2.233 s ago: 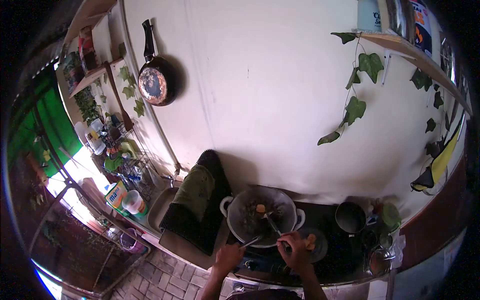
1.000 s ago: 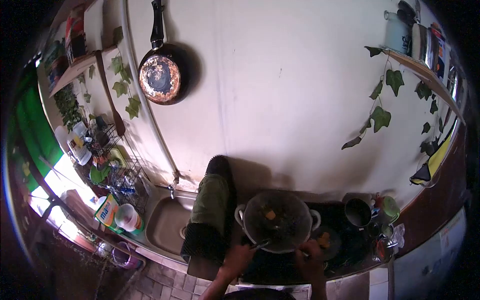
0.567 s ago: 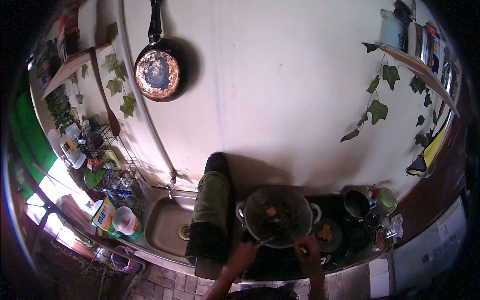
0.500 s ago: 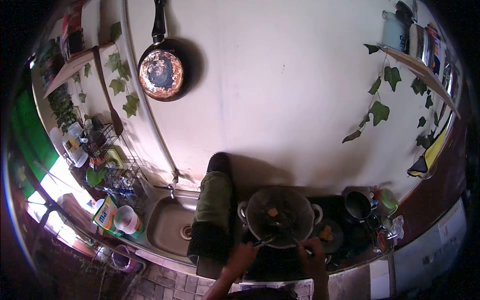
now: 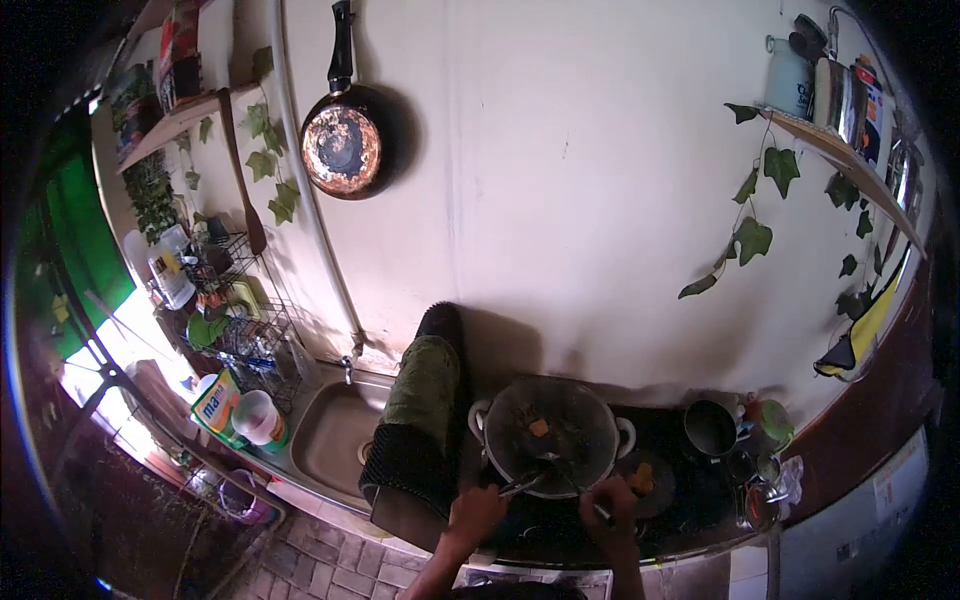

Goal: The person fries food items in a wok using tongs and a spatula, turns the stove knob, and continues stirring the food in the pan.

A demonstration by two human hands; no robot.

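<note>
A wide two-handled pan stands on the black stove, with a golden-brown piece of food inside it. My left hand is closed round the handle of a metal cooking utensil, whose end reaches into the pan's near side. My right hand grips a dark-handled utensil that also points into the pan. The two utensil ends lie close together; their exact shape is too dark to tell. Just right of the pan, a dark plate holds golden-brown pieces.
Left of the pan lies a rolled green cloth on black ridged matting, beside a steel sink. A small dark pot and several cups stand to the right. A frying pan hangs on the wall.
The camera view has shifted slightly. Both hands keep their grip on the utensils; the utensil ends have moved a little in the pan, and the left one shows a brighter tip.
</note>
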